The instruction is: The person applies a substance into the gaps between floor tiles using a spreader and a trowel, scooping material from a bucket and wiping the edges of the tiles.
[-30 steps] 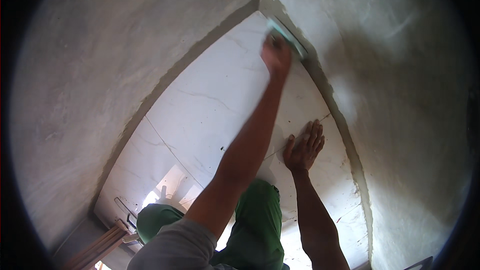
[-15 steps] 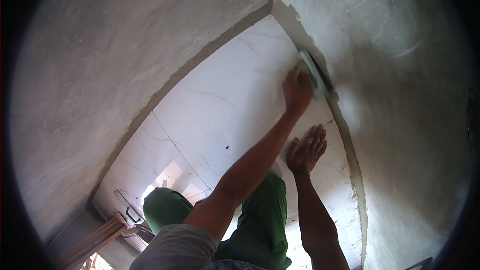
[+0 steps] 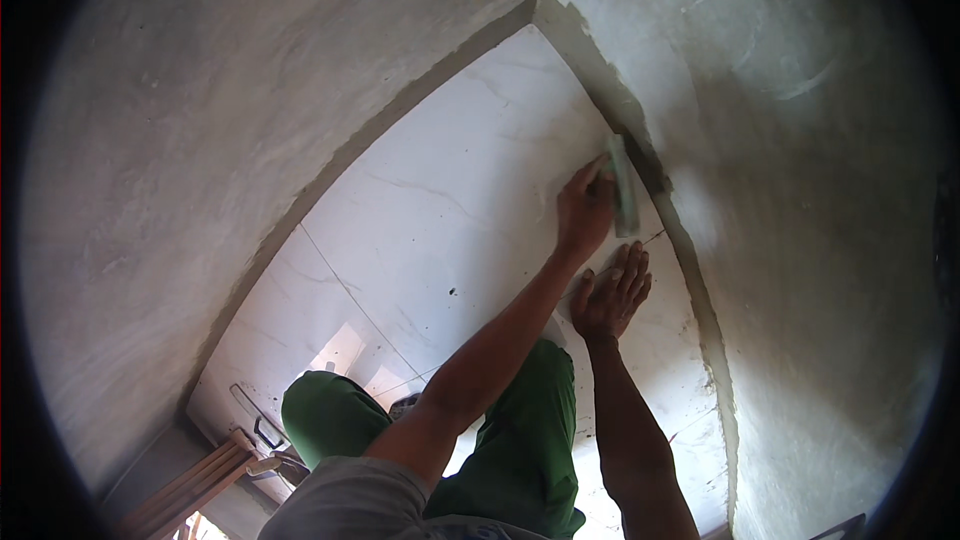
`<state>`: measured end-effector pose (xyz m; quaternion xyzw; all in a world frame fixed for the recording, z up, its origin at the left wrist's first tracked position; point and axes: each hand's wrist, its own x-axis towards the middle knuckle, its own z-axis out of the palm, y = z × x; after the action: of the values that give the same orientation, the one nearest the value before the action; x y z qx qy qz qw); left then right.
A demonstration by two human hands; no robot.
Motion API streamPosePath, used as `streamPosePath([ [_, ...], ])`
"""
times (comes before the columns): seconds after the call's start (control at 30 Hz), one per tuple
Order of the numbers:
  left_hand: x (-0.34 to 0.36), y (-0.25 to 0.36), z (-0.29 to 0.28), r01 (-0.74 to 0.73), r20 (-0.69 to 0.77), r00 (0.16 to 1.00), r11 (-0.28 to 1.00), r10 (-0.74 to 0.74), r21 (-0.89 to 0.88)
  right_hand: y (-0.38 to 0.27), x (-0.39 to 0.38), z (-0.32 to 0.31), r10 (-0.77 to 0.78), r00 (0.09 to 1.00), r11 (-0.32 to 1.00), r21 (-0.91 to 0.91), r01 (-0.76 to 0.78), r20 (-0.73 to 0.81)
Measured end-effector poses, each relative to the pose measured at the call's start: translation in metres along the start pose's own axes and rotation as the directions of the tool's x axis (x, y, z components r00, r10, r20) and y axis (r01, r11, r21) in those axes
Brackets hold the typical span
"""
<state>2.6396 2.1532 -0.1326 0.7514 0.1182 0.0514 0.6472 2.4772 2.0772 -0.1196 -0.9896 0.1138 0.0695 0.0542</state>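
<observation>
Two plain grey walls, one rising on the left (image 3: 230,120) and one on the right (image 3: 820,270), are meeting at a corner at the top of the view, and their lower edges are curving with the wide lens. Between them, a floor of white tiles (image 3: 420,180) with faint veining is spreading down toward the person. Darker grey bands (image 3: 610,95) are running along the foot of both walls, bordering the tiles. Green trousers (image 3: 525,420) are covering the person's bent legs at the lower edge, and a grey sleeve (image 3: 350,495) is covering the upper left arm. Long wooden pieces (image 3: 190,485) are lying at the lower left.

Left hand (image 3: 586,215) fingers are curling around the back of a pale green float (image 3: 625,195), gripping it. This float is sitting upper right of centre, just beside the right wall's band, its long side running roughly along it; it is blurring, so whether it is touching the band cannot be told. Just below, the right hand (image 3: 606,305) is resting palm down on the tiles, its fingers extending, the thumb standing apart, holding nothing. Thin joints (image 3: 345,289) are dividing the tiles, and a small dark speck (image 3: 452,292) is showing left of the hands.
</observation>
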Motion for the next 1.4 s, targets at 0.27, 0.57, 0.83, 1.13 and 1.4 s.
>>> streamPosePath([
  [0.27, 0.020, 0.035, -0.103, 0.501, 0.213, 0.846, 0.593, -0.489, -0.630, -0.010, -0.008, 0.000, -0.012, 1.000, 0.999, 0.030, 0.013, -0.002],
  [0.57, -0.081, -0.006, -0.197, 0.469, 0.180, 0.751, 0.321, -0.635, -0.823, -0.027, -0.009, 0.001, 0.054, 0.980, 0.950, 0.312, 0.008, -0.190],
  [0.83, -0.100, 0.004, -0.207, 0.397, 0.151, 0.917, 0.875, -0.368, -0.277, -0.186, 0.020, -0.029, 0.215, 0.957, 0.040, 0.977, -0.210, 0.197],
  [1.13, -0.103, -0.047, -0.218, 0.262, -0.317, 0.947, 0.446, 0.052, 0.856, -0.209, 0.186, 0.013, 0.157, 0.978, -0.129, 0.985, -0.116, 0.136],
  [1.4, -0.098, -0.041, -0.216, 0.339, -0.364, 0.931, 0.436, -0.026, 0.834, -0.240, 0.281, 0.007, 0.168, 0.982, -0.165, 0.985, -0.058, 0.086],
])
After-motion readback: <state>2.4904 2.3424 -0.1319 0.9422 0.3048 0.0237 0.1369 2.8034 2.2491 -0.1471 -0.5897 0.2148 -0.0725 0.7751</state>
